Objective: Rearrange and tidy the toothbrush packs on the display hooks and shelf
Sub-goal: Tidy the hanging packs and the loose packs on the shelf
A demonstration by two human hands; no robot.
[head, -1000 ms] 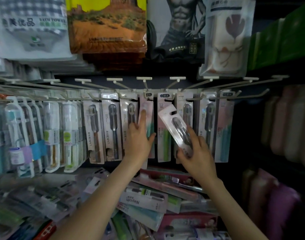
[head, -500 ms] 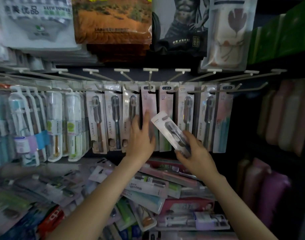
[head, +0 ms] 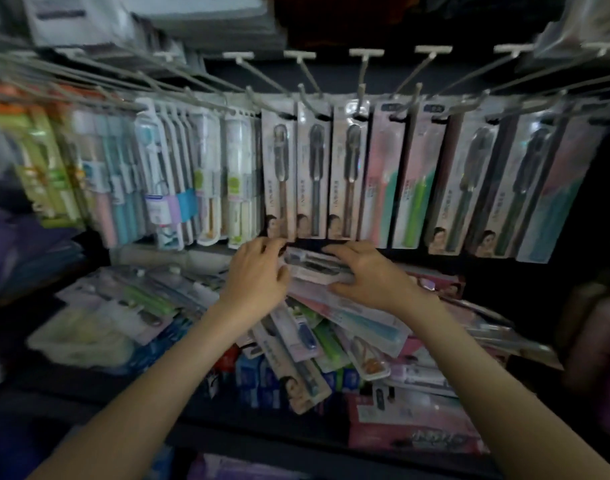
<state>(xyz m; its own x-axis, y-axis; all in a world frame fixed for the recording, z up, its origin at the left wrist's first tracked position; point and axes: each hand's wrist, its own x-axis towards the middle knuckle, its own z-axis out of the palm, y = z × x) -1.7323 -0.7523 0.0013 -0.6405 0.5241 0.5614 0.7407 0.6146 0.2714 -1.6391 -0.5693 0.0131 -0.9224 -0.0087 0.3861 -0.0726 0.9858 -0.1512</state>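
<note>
Most of the upper view is being filled by a long row of hanging packs [head: 314, 178], which are being carried upright and side by side on the wire hooks [head: 307, 98]. The packs at the far left are being lost to blur. Above the hooks, blurred bagged goods [head: 88, 22] are being displayed.

Below the row, the shelf [head: 227, 422] is being covered by a loose pile of packs [head: 348, 334], laid flat at crossed angles and overlapping one another.

Just above the back of that pile, and just under the lower ends of the hanging row, one pack [head: 317, 268] with a dark toothbrush inside is being held roughly level, running from left to right. It is being gripped at both ends. Its left end is being pinched by the left hand [head: 258, 275] between curled fingers and thumb. Its right end is being clasped by the right hand [head: 369, 271], with fingers laid over the upper edge and the thumb tucked under the lower edge. Whether the held pack is touching the pile beneath cannot be told.
</note>
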